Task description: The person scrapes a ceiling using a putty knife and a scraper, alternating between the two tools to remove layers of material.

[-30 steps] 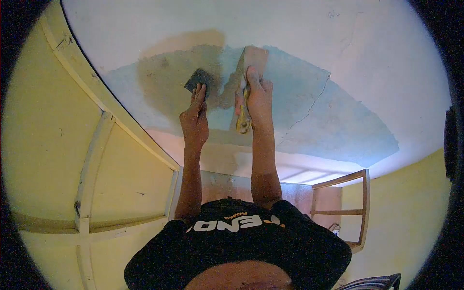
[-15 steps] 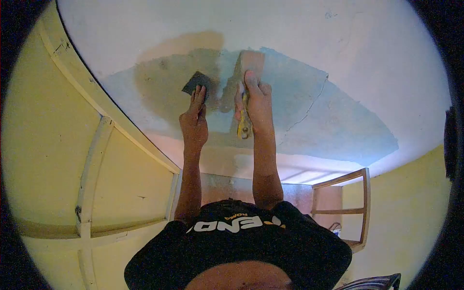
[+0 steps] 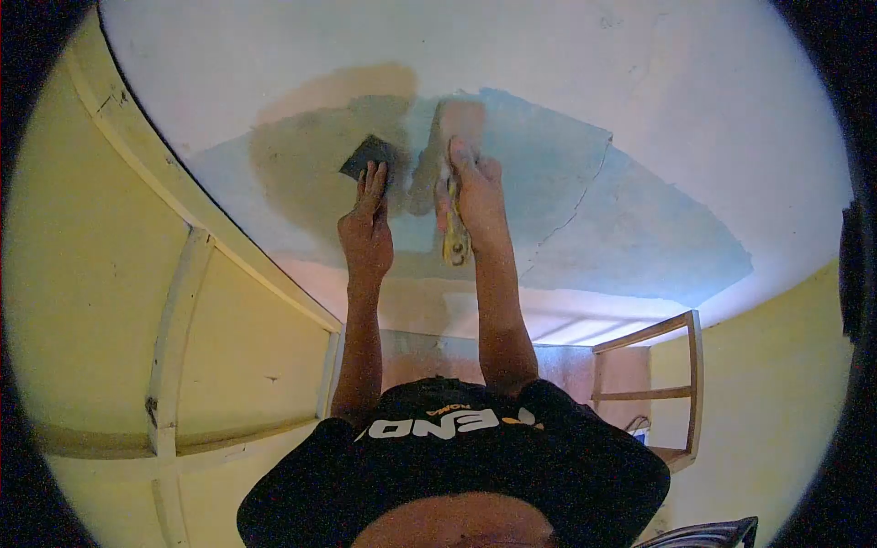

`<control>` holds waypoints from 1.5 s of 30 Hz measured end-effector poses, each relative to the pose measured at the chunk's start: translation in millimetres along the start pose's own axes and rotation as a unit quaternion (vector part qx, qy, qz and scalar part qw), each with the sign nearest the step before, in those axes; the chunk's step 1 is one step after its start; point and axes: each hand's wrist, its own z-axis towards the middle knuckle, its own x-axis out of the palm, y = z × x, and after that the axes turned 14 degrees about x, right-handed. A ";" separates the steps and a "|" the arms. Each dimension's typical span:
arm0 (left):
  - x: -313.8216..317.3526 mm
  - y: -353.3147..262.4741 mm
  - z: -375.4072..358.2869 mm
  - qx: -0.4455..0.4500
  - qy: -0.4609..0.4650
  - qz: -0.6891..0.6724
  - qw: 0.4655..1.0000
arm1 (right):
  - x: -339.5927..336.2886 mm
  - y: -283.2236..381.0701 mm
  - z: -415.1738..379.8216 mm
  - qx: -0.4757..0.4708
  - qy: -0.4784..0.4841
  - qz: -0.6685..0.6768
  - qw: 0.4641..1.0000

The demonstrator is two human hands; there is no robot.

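Note:
My right hand [image 3: 479,190] is wrapped round a putty knife [image 3: 463,117], its thumb stretched toward the broad blade. The worn yellow handle points down toward me, and the blade lies over the blue-green patch [image 3: 639,219] on the pale wall surface. To the left, my left hand [image 3: 367,233] grips a dark flat square [image 3: 368,157] by its lower edge, fingers pressed together on it. Whether this is a scraper plate or a sheet, I cannot tell. Shadows of hands and tools darken the patch around them.
A thin crack [image 3: 577,205] runs through the patch on the right. Yellow panels with a framed beam [image 3: 178,338] rise on the left. A wooden frame [image 3: 692,393] stands at the lower right, with a dark curved object [image 3: 703,532] below it.
My right hand and the putty knife have shifted slightly left over the patch. The left hand with the dark square has hardly moved.

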 end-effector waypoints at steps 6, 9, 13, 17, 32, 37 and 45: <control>6.6 -21.4 36.4 0.132 -0.040 0.065 0.988 | -61.8 -97.9 2.2 -0.011 0.010 -0.102 0.995; 26.0 -44.2 65.5 0.206 -0.054 0.132 0.968 | -70.9 -92.9 -50.4 0.145 0.035 -0.045 0.988; 44.8 -67.9 76.0 0.279 0.043 0.125 0.951 | -78.9 -129.4 -89.4 0.273 0.013 -0.033 0.961; 51.2 -48.0 85.8 0.217 -0.127 0.116 0.961 | -105.5 -181.9 -105.1 0.240 0.059 -0.027 0.969; 98.3 -54.2 48.0 0.214 -0.083 0.129 0.965 | -229.3 -166.1 -82.7 0.242 0.005 0.054 0.969; 85.1 -31.8 64.3 0.135 -0.218 0.161 0.953 | -234.3 -158.0 -78.3 0.237 -0.001 0.054 0.970; 93.6 -41.4 56.4 0.169 -0.173 0.187 0.952 | -237.9 -183.9 -70.3 0.244 0.071 0.035 0.967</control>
